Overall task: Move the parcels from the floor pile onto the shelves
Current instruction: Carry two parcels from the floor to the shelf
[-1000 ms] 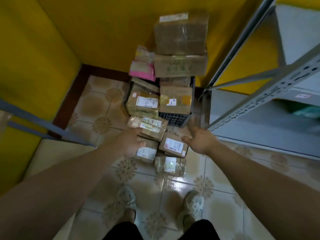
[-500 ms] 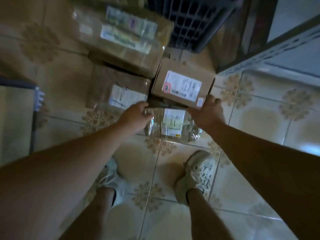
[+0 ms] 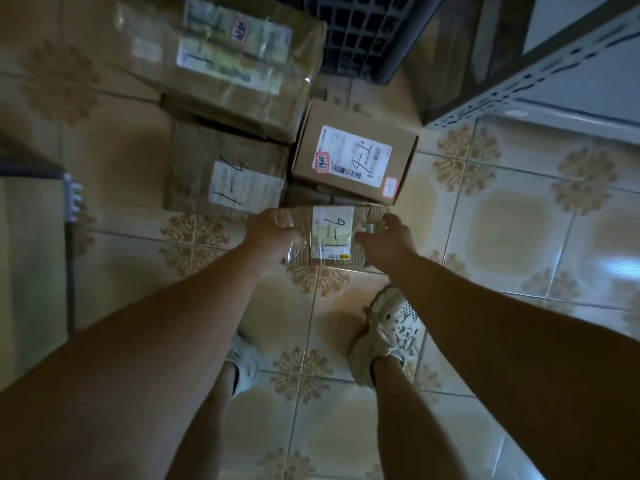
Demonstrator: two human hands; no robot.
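On the far right stands the grey shelf unit (image 3: 581, 84). Only a corner of it is in view, so how many parcels it already holds cannot be told. Across the tiled floor (image 3: 502, 220) the pile is plainly still large. A big taped box (image 3: 221, 60) sits at far left beside a dark crate (image 3: 360, 36). A labelled box (image 3: 225, 168) lies nearer on the left, with a plain carton (image 3: 353, 157) bearing a barcode label just right of it. Nearest the feet, just in front of the carton, is the small taped parcel (image 3: 332, 237) marked 9-1. Both hands hold it: the left hand (image 3: 270, 233) has its fingers curled over the left end, and the right hand (image 3: 388, 240) clasps the right end, thumb on the top face. Whether it has left the tiles I cannot tell. The job looks early to me: this parcel is only being picked up, and at least three others wait.
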